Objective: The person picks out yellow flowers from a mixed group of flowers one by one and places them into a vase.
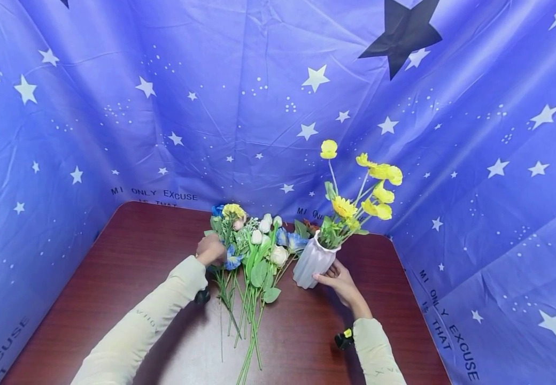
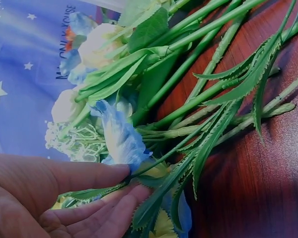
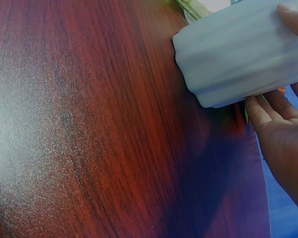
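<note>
In the head view my right hand (image 1: 338, 280) grips a pale ribbed vase (image 1: 314, 262) low on its side, thumb in front and fingers behind. The vase leans a little and holds several yellow flowers (image 1: 379, 171). The right wrist view shows the vase (image 3: 238, 54) close up, fingers (image 3: 270, 106) along one side. My left hand (image 1: 212, 249) is at the left edge of a heap of flowers. Up close, its thumb and fingers (image 2: 104, 173) pinch a thin green leafy stem beside a blue flower (image 2: 119, 134); the flower head belonging to that stem is hidden.
White tulips (image 1: 261, 232), a cream rose (image 1: 279, 255), blue flowers (image 1: 292, 240) and a yellow bloom (image 1: 233, 210) lie on the dark red wooden table (image 1: 114, 267), stems toward the front edge. A blue star-patterned cloth (image 1: 239, 107) surrounds the table's back and sides.
</note>
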`<action>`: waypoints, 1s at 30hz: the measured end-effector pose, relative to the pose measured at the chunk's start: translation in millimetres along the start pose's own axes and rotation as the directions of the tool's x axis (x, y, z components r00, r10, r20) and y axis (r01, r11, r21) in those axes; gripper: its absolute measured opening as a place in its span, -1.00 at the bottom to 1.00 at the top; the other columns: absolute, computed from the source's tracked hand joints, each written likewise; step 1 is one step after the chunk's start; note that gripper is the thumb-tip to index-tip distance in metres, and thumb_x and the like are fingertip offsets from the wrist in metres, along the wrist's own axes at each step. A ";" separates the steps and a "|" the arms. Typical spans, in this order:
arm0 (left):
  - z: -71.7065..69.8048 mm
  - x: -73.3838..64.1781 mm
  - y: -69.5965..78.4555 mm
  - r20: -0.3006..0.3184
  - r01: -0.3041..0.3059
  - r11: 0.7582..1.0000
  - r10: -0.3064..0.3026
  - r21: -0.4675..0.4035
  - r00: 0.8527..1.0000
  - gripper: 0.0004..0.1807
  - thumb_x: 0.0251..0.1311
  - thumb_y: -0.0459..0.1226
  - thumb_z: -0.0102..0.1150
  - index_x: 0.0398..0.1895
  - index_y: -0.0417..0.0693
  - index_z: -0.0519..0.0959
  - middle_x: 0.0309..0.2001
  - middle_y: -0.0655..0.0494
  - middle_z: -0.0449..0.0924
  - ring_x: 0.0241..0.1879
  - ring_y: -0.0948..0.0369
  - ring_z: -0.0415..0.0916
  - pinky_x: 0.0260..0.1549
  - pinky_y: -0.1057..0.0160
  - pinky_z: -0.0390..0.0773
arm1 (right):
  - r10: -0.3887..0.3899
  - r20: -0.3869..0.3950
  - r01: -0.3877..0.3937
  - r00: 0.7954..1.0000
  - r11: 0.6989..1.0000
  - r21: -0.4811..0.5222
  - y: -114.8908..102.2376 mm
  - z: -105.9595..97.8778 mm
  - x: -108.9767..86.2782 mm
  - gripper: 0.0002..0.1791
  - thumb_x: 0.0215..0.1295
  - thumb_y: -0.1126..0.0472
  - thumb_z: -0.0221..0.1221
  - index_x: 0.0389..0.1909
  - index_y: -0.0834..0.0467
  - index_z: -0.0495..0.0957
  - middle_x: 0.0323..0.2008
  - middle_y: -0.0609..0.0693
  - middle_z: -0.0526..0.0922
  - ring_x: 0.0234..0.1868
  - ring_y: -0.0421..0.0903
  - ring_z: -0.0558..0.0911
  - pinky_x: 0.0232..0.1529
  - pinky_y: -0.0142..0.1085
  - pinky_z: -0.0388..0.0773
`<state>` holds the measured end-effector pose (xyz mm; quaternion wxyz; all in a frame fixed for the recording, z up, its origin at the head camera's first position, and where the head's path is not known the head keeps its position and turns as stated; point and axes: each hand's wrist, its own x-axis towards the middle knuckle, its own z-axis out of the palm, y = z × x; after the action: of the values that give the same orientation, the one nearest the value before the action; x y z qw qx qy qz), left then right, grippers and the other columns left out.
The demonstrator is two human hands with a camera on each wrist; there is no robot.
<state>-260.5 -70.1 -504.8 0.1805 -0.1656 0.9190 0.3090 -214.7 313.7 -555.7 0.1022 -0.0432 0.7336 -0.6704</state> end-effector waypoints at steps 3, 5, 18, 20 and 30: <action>0.2 2.1 -1.1 0.002 0.017 1.000 -0.017 -0.010 1.000 -0.70 -0.05 -0.42 0.47 -0.20 -0.28 0.65 -0.66 0.01 0.66 -0.71 0.21 0.63 -0.63 0.28 0.67 | 0.012 -0.005 -0.012 1.000 1.000 -0.007 -0.3 0.3 -0.8 -0.16 0.19 0.50 0.31 0.48 0.31 0.16 0.25 0.10 0.51 0.14 -0.34 0.59 0.15 -0.47 0.57; 0.3 3.6 -1.7 0.000 0.027 1.000 -0.027 -0.013 1.000 -0.74 -0.05 -0.42 0.47 -0.25 -0.28 0.67 -0.68 0.02 0.65 -0.69 0.20 0.65 -0.61 0.27 0.69 | 0.021 -0.009 -0.021 1.000 1.000 -0.009 -0.4 0.6 -1.1 -0.15 0.19 0.50 0.31 0.48 0.30 0.16 0.28 0.14 0.48 0.15 -0.35 0.58 0.15 -0.48 0.57; -7.9 0.0 -1.8 -0.034 -0.014 1.000 0.015 0.006 0.999 -0.74 -0.02 -0.32 0.50 -0.26 -0.22 0.67 -0.51 0.01 0.73 -0.60 0.18 0.68 -0.37 0.15 0.74 | 0.029 -0.007 -0.030 1.000 0.999 -0.017 -0.9 0.7 -2.8 -0.14 0.23 0.49 0.29 0.51 0.32 0.11 0.36 0.32 0.38 0.15 -0.36 0.56 0.17 -0.49 0.55; -9.7 -0.4 -1.8 -0.037 -0.022 1.000 0.021 -0.010 0.999 -0.74 -0.04 -0.33 0.50 -0.28 -0.23 0.66 -0.48 -0.02 0.74 -0.58 0.16 0.67 -0.46 0.19 0.71 | 0.025 -0.008 -0.026 1.000 1.000 -0.016 -0.5 1.0 -2.5 -0.15 0.22 0.49 0.29 0.50 0.32 0.12 0.34 0.29 0.41 0.15 -0.36 0.56 0.16 -0.49 0.55; -13.8 0.2 0.7 -0.012 -0.046 0.994 0.045 -0.101 0.999 -0.58 -0.06 -0.44 0.35 -0.74 0.01 0.27 -0.72 0.12 0.19 -0.64 0.17 0.21 -0.70 0.32 0.23 | 0.035 -0.013 -0.035 0.999 0.999 -0.018 -0.3 1.2 -0.5 -0.15 0.22 0.48 0.31 0.50 0.28 0.14 0.35 0.25 0.42 0.16 -0.35 0.58 0.15 -0.47 0.57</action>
<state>-264.1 -78.3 -494.3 0.1603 -0.1548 0.9066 0.3585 -214.0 312.6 -555.5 0.1089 -0.0272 0.7410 -0.6621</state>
